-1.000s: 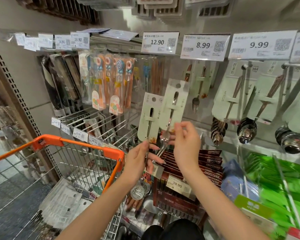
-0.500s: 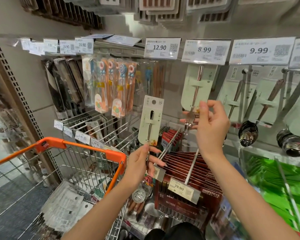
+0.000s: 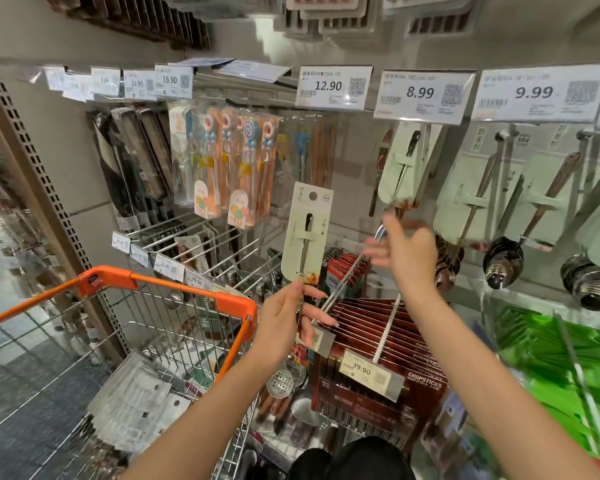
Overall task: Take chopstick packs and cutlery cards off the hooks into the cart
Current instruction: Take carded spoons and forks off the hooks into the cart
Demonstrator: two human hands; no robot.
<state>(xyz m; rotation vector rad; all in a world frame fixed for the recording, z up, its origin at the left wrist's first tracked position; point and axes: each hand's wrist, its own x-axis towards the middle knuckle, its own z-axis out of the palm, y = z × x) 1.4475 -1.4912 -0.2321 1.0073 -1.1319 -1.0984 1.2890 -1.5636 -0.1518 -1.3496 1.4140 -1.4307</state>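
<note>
My left hand (image 3: pixel 284 320) pinches the bottom of a pale green cutlery card (image 3: pixel 307 233) carrying a knife and holds it upright beside the orange cart handle (image 3: pixel 167 285). My right hand (image 3: pixel 407 252) is blurred, raised under the 8.99 tag, its fingers spread at the fork tip of a second cutlery card (image 3: pixel 404 168) hanging there. Red chopstick packs (image 3: pixel 388 341) hang on a hook below my hands. The wire cart holds several packs (image 3: pixel 132 407).
Dark chopstick packs (image 3: pixel 132 161) and orange children's chopsticks (image 3: pixel 236 168) hang at left. Spoon cards (image 3: pixel 492 192) fill the hooks at right, green packs (image 3: pixel 551 358) lie below them. Bare hook rods (image 3: pixel 340 282) stick out between my hands.
My right hand moved up and right with the fork card, from beside the knife card to under the 8.99 tag, and its fingers have spread. My left hand kept its hold.
</note>
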